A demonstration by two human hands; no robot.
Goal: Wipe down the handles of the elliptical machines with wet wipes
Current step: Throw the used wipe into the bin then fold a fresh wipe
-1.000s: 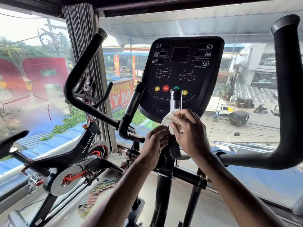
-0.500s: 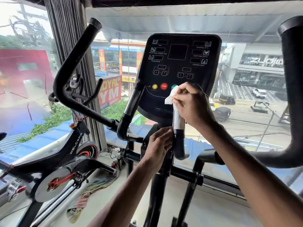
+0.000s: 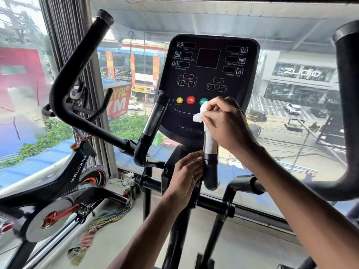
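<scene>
A black elliptical stands before me, its console [image 3: 209, 74] at centre. Two short inner handles with silver sensor sleeves rise below it. My right hand [image 3: 227, 125] grips a white wet wipe [image 3: 200, 115] wrapped over the top of the right inner handle [image 3: 210, 144]. My left hand [image 3: 186, 177] holds the black base of that same handle just under the silver sleeve. The left inner handle [image 3: 155, 121] stands bare. The long left arm handle [image 3: 77, 65] and long right arm handle [image 3: 347, 94] curve up at either side, untouched.
A black and red spin bike [image 3: 64, 183] stands close on the left. A striped cloth [image 3: 104, 220] lies on the floor beneath it. A large window [image 3: 291, 105] directly behind the machine looks onto a street. The crossbar [image 3: 213, 204] runs under my arms.
My right hand slid the wipe up the right inner handle from its lower part to its top. My left hand stayed at the handle's base. The camera moved closer.
</scene>
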